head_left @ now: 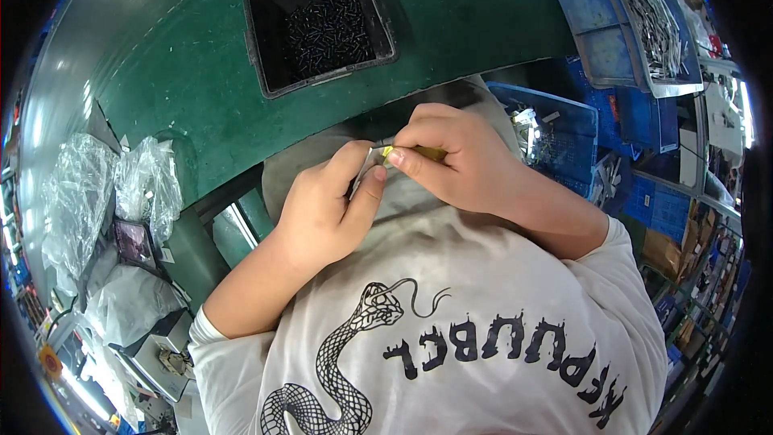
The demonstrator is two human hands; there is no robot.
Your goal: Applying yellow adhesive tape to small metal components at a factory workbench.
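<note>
a workshop: a black plastic bin (330, 76) of small black parts (330, 32), a blue plastic bin (609, 47) of silvery strips (648, 16).

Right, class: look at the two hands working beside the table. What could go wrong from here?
1. The left hand pinches a thin grey piece short of the edge of the green table, so if it slipped it might fall off the work surface.
2. The yellow object in the right hand sits very close to the left; a slip could perhaps poke it.
</note>
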